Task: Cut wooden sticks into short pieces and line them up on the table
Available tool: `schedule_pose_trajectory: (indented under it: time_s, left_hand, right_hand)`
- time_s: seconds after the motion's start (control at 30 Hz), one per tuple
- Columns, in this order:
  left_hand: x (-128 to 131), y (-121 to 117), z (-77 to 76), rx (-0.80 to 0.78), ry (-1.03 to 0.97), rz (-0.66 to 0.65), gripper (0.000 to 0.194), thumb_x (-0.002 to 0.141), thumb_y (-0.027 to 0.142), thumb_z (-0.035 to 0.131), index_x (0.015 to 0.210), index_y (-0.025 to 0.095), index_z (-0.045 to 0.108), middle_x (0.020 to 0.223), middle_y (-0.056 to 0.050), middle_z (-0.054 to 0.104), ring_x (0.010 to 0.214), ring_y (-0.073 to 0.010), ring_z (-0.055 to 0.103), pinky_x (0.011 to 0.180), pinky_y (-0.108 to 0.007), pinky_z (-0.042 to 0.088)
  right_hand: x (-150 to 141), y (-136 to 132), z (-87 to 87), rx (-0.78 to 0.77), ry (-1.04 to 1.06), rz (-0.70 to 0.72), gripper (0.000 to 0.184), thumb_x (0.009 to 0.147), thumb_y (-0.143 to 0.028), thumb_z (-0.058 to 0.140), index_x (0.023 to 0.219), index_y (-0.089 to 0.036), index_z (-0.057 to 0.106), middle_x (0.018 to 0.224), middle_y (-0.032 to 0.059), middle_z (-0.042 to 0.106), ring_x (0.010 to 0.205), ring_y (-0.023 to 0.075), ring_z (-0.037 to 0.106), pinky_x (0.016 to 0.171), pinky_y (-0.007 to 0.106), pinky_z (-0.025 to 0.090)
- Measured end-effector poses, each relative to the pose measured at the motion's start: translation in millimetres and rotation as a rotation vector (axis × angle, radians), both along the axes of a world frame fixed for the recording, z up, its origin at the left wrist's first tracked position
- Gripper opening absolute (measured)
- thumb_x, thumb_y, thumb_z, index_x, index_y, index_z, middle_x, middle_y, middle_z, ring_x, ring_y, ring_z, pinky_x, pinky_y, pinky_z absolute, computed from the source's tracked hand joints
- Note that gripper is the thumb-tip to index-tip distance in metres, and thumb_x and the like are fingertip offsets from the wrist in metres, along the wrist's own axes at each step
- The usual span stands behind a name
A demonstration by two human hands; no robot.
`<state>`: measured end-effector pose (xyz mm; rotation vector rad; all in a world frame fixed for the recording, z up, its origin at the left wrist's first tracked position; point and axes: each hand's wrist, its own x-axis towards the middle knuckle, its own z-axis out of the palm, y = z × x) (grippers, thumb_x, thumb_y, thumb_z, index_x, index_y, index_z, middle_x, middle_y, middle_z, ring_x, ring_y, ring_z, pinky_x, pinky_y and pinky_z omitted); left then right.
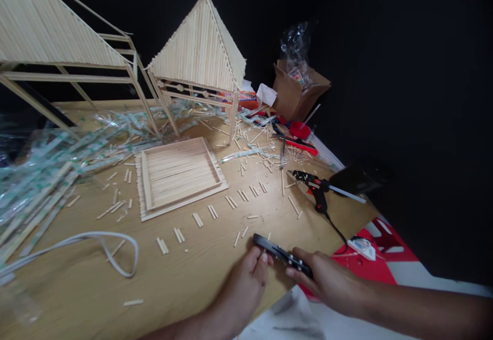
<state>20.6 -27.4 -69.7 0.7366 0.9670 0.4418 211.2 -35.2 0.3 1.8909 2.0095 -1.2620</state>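
Note:
My right hand (327,281) is closed round the handle of a dark cutting tool (278,251) at the table's near edge. My left hand (246,281) is pinched at the tool's tip, fingers closed on something too small to make out. Short wooden stick pieces (197,220) lie in pairs in a row on the wooden table (115,288) just beyond the hands. A flat stick panel with a raised frame (179,175) lies in the middle of the table.
A glue gun (314,188) with a black cord lies to the right. A stick-built hut (200,62) and a larger stick roof frame (50,37) stand at the back. Clear plastic wrappers (46,165) pile on the left. A white cable (96,245), cardboard box (296,93) and red tools (300,137).

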Motion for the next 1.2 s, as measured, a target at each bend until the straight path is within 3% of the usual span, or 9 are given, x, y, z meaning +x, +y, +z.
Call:
schedule_pose_trajectory:
  time_s: [0.17, 0.4, 0.53, 0.63, 0.77, 0.87, 1.03, 1.2]
  left_hand:
    - [-0.1, 1.0, 2.2, 0.068, 0.119, 0.014, 0.036, 0.084, 0.055, 0.042, 0.084, 0.02, 0.048, 0.065, 0.006, 0.04, 0.049, -0.0072, 0.028, 0.047, -0.019, 0.019]
    - [1.3, 7.9, 10.6, -0.105, 0.017, 0.025, 0.034, 0.08, 0.055, 0.045, 0.081, 0.022, 0.042, 0.05, 0.012, 0.028, 0.039, -0.005, 0.013, 0.041, -0.019, 0.012]
    - [3.0, 8.9, 15.6, -0.168, -0.044, 0.04, 0.043, 0.072, 0.062, 0.05, 0.082, 0.022, 0.04, 0.048, 0.014, 0.025, 0.038, -0.0044, 0.01, 0.04, -0.019, 0.009]
    - [3.9, 6.9, 12.7, -0.146, -0.043, 0.019, 0.046, 0.07, 0.066, 0.05, 0.081, 0.022, 0.041, 0.048, 0.014, 0.025, 0.038, -0.0045, 0.009, 0.039, -0.019, 0.008]
    - [1.9, 3.4, 5.9, -0.015, -0.039, -0.074, 0.041, 0.079, 0.062, 0.043, 0.082, 0.021, 0.045, 0.049, 0.012, 0.025, 0.04, -0.0061, 0.015, 0.04, -0.019, 0.012]
    - [-1.2, 0.4, 3.7, 0.146, 0.058, -0.155, 0.039, 0.084, 0.057, 0.04, 0.084, 0.019, 0.05, 0.056, 0.008, 0.036, 0.045, -0.0069, 0.027, 0.044, -0.019, 0.021]
    - [-4.8, -5.7, 5.2, 0.364, 0.194, -0.319, 0.036, 0.089, 0.049, 0.037, 0.085, 0.018, 0.055, 0.073, 0.0, 0.055, 0.065, -0.0126, 0.047, 0.058, -0.022, 0.034]
    - [-6.5, -8.2, 8.6, 0.476, 0.264, -0.442, 0.035, 0.091, 0.041, 0.032, 0.088, 0.017, 0.057, 0.083, -0.005, 0.063, 0.072, -0.0155, 0.052, 0.063, -0.025, 0.037]
  right_hand:
    - [1.5, 2.1, -4.0, -0.049, -0.029, 0.018, 0.033, 0.089, -0.051, 0.038, 0.091, -0.022, 0.053, 0.071, 0.0025, 0.062, 0.061, 0.0147, 0.057, 0.052, 0.021, 0.034]
    - [-3.5, 6.1, -1.4, 0.015, -0.12, 0.063, 0.033, 0.086, -0.054, 0.042, 0.088, -0.023, 0.053, 0.065, 0.0014, 0.06, 0.056, 0.0152, 0.055, 0.05, 0.022, 0.029]
    - [-2.1, 5.8, 2.5, 0.081, -0.129, 0.083, 0.017, 0.087, -0.039, 0.046, 0.087, -0.024, 0.052, 0.066, 0.0004, 0.061, 0.057, 0.0151, 0.056, 0.051, 0.022, 0.028]
    - [-0.6, 7.2, 2.0, 0.142, -0.074, 0.022, 0.005, 0.082, -0.024, 0.048, 0.087, -0.024, 0.051, 0.069, -0.0015, 0.061, 0.06, 0.0147, 0.057, 0.052, 0.022, 0.03]
    - [-10.2, 20.4, -8.9, 0.318, 0.054, -0.254, 0.003, 0.084, -0.026, 0.047, 0.085, -0.023, 0.047, 0.071, -0.0025, 0.06, 0.062, 0.0143, 0.056, 0.055, 0.022, 0.035]
    - [-27.9, 34.9, -22.1, 0.446, 0.116, -0.422, 0.015, 0.078, -0.031, 0.057, 0.085, -0.023, 0.047, 0.077, -0.0017, 0.062, 0.068, 0.0153, 0.057, 0.059, 0.023, 0.039]
    - [-56.9, 49.0, -32.4, 0.506, 0.042, -0.456, 0.029, 0.071, -0.037, 0.065, 0.092, -0.025, 0.05, 0.082, -0.0013, 0.065, 0.073, 0.0182, 0.061, 0.061, 0.025, 0.039]
    - [-66.5, 50.7, -29.3, 0.531, -0.103, -0.433, 0.032, 0.072, -0.038, 0.064, 0.097, -0.026, 0.049, 0.081, -0.0015, 0.066, 0.075, 0.02, 0.062, 0.061, 0.026, 0.038]
